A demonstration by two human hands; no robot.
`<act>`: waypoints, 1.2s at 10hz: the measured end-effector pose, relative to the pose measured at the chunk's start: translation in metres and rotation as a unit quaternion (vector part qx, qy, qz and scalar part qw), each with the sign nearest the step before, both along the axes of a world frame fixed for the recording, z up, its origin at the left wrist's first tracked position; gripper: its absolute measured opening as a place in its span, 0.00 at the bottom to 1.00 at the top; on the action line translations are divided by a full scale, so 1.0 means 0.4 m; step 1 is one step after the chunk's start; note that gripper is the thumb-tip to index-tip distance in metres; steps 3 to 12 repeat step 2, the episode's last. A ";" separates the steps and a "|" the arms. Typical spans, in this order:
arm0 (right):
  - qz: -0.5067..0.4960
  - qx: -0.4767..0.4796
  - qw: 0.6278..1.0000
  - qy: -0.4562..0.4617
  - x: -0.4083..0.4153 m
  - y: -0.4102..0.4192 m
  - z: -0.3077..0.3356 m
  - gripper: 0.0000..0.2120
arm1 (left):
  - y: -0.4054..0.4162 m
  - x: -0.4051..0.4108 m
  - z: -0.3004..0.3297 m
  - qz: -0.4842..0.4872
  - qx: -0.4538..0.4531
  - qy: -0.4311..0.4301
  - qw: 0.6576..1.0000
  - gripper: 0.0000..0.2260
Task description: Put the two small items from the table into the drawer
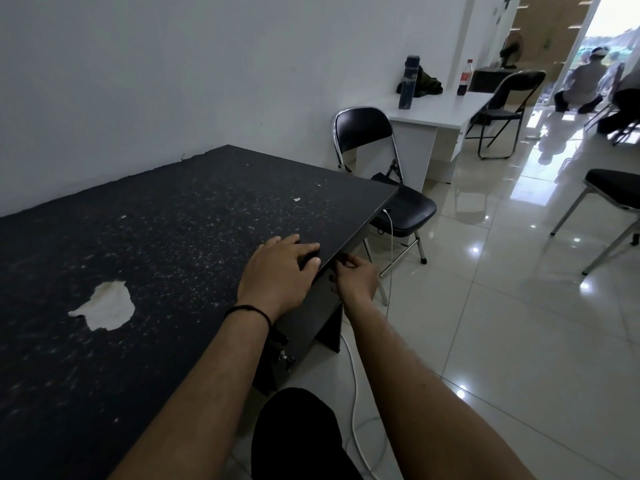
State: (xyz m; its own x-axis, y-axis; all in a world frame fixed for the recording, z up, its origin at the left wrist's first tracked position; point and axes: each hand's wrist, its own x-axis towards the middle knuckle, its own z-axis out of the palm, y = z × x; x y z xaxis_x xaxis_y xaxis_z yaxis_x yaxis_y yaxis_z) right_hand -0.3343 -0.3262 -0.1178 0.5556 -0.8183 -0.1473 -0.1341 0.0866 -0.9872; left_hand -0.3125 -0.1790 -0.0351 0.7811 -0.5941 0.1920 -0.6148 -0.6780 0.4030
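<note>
Black tabletop (166, 216), speckled pale, with a torn white patch (105, 306) near the left and a small white fleck (297, 199) farther back. Left hand (280, 271), black cord bracelet (247, 311) at the wrist, laid palm down by the table's right edge, fingers spread over a small dark item (309, 252) pressed flat under them; not curled round it, only resting on top. Second small item: cannot be made out anywhere. Just right of that, below the table edge, right hand (356, 277) with fingers pinched together at the dark drawer front (313, 303); whether anything sits between those fingers, cannot tell. Drawer shown shut or nearly so, a small lock with key (285, 358) lower on the same front. White cable (355, 393) hanging from the table edge and trailing over the glossy tiled floor (502, 323). Farther right, black folding chair (384, 174) tucked against the table's far corner, white desk (436, 112) behind with a dark bottle (408, 83) and a cola bottle (465, 77).
</note>
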 end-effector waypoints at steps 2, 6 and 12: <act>-0.103 -0.136 0.984 0.053 -0.065 -0.008 0.086 0.15 | 0.000 -0.010 0.018 -0.004 0.008 -0.003 1.000 0.19; -0.103 -0.136 0.984 0.053 -0.065 -0.008 0.086 0.15 | 0.000 -0.010 0.018 -0.004 0.008 -0.003 1.000 0.19; -0.103 -0.136 0.984 0.053 -0.065 -0.008 0.086 0.15 | 0.000 -0.010 0.018 -0.004 0.008 -0.003 1.000 0.19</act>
